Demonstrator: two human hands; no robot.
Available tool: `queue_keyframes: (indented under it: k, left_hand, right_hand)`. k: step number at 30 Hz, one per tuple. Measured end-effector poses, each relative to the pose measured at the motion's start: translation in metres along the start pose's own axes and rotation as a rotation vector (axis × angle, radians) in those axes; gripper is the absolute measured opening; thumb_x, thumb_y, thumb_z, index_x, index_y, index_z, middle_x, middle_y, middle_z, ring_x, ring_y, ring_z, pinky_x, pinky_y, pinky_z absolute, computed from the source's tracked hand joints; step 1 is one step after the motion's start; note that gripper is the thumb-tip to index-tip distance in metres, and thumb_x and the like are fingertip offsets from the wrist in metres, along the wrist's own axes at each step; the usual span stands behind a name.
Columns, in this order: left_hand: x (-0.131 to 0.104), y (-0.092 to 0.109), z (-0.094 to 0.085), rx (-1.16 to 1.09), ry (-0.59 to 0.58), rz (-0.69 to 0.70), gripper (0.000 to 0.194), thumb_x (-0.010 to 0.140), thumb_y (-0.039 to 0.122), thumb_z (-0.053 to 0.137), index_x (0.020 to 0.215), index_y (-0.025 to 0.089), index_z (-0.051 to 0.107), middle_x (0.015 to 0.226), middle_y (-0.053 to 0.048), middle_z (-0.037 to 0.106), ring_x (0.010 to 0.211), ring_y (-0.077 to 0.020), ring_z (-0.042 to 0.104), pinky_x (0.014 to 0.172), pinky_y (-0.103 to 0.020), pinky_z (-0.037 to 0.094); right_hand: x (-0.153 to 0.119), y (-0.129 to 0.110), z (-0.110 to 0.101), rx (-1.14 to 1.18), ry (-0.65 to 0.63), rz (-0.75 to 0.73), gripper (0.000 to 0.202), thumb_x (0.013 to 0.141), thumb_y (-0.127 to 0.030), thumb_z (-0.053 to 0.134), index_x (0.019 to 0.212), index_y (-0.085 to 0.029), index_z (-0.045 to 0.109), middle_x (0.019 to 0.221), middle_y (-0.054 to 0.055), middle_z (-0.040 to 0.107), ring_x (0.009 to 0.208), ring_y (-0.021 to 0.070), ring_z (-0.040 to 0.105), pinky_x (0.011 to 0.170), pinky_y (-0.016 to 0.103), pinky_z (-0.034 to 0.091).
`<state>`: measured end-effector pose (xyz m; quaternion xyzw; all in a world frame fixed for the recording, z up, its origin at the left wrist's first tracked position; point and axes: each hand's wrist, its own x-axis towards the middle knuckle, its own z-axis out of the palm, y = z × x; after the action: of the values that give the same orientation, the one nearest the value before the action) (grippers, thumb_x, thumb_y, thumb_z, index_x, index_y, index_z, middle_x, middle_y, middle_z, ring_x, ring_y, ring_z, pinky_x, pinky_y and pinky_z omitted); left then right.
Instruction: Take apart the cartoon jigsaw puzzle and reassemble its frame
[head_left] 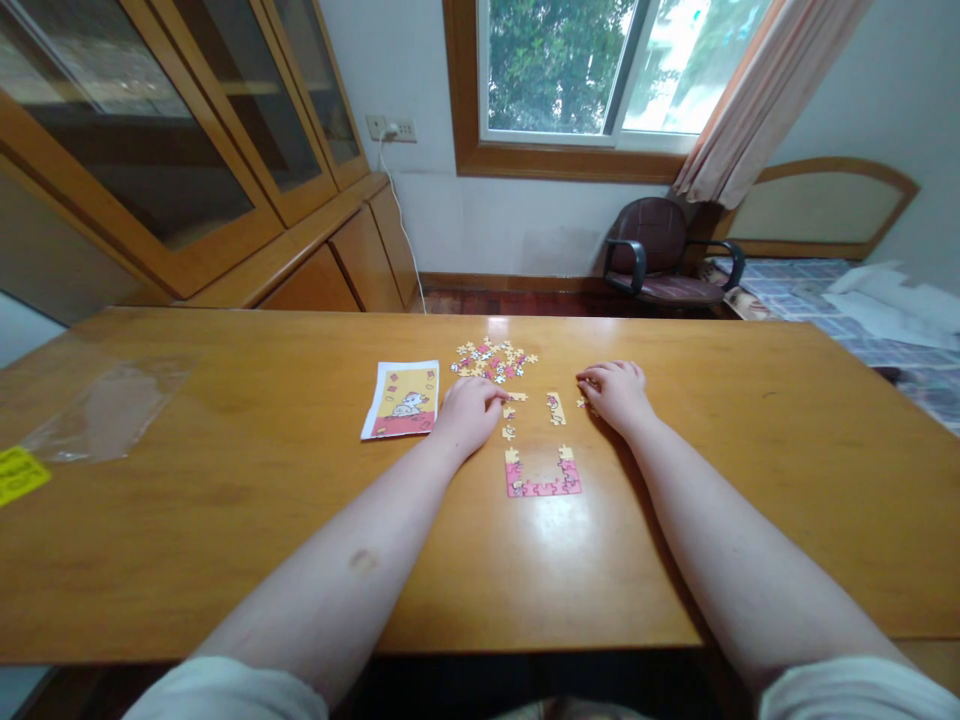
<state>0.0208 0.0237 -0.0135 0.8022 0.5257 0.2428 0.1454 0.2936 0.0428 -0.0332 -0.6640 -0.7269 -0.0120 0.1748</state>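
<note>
My left hand point(471, 408) rests on the table beside the small yellow pieces, its fingertips at a yellow strip point(517, 397); its fingers are bent, and whether they grip it is unclear. My right hand point(613, 390) lies farther right, fingers curled, near a small yellow piece point(581, 403) at its thumb. Between the hands sits a joined yellow section point(555, 408). Nearer me, joined pink and yellow pieces point(544, 489) form a U shape. A pile of loose puzzle pieces point(493, 358) lies beyond my left hand. The picture sheet point(405, 400) is left of it.
The wooden table point(262, 480) spans the view. A clear plastic bag point(112, 405) and a yellow label point(21, 476) lie at the left. Beyond the table stand a cabinet point(300, 250), an armchair point(656, 250) and a bed point(795, 280).
</note>
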Motion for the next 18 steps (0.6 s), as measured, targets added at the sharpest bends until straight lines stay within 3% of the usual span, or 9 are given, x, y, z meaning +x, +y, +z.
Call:
queue_keyframes:
  k: [6,13,18]
  left_hand:
    - [0.0,-0.003,0.0,0.014,0.006,-0.011,0.029,0.082,0.017,0.048,0.093,0.022,0.074,0.1,-0.003,0.072,0.1,-0.022,0.059,0.094,-0.038,0.046]
    - [-0.001,0.0,0.001,0.054,-0.041,-0.013,0.032,0.082,0.018,0.047,0.097,0.024,0.075,0.107,-0.003,0.069,0.105,-0.0228,0.057,0.097,-0.039,0.045]
    - [0.0,0.0,0.001,0.055,-0.075,0.018,0.033,0.082,0.019,0.047,0.1,0.023,0.074,0.109,-0.003,0.071,0.107,-0.0224,0.058,0.099,-0.039,0.043]
  right_hand:
    - [0.001,0.003,0.001,-0.008,0.019,0.006,0.024,0.087,-0.036,0.054,0.098,-0.028,0.074,0.112,0.005,0.069,0.105,0.0258,0.05,0.097,0.044,0.026]
    - [0.002,0.011,0.004,0.031,0.026,0.016,0.028,0.088,-0.029,0.048,0.094,-0.028,0.075,0.11,0.004,0.07,0.103,0.0252,0.05,0.096,0.044,0.026]
    - [0.002,0.012,-0.001,0.045,0.044,0.039,0.033,0.086,-0.024,0.045,0.103,-0.023,0.073,0.114,0.006,0.069,0.104,0.0248,0.052,0.095,0.041,0.03]
